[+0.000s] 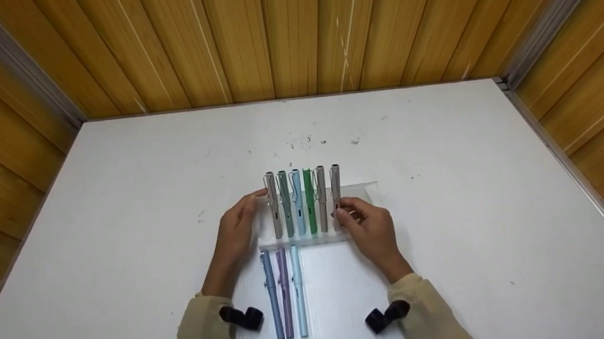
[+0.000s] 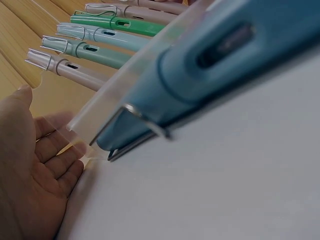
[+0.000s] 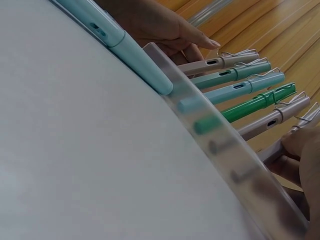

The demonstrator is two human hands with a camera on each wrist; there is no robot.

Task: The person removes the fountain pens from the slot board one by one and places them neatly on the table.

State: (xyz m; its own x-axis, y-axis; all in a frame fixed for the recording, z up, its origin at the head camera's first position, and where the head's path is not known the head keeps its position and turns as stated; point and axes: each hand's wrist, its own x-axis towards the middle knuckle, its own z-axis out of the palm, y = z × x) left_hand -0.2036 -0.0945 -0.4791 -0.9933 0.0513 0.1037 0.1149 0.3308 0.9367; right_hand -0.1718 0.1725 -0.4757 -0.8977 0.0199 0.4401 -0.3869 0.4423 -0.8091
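Observation:
A clear pen stand (image 1: pixel 328 239) stands on the table, with several capped pens upright in a row. Among them are a green pen (image 1: pixel 310 201), a light blue pen (image 1: pixel 298 201) and a grey pen (image 1: pixel 273 206) at the left end. My right hand (image 1: pixel 371 228) pinches the rightmost grey pen (image 1: pixel 336 180) between thumb and fingers, its lower end at the stand. My left hand (image 1: pixel 237 227) rests at the stand's left end, fingers loosely bent; in the left wrist view these fingers (image 2: pixel 60 150) lie by the clear panel.
Before the stand lie a dark blue pen (image 1: pixel 272 294), a purple pen (image 1: pixel 285 293) and a pale blue pen (image 1: pixel 299 292), side by side on the white table (image 1: pixel 123 203). Wood-patterned walls (image 1: pixel 293 37) border the table's back and sides.

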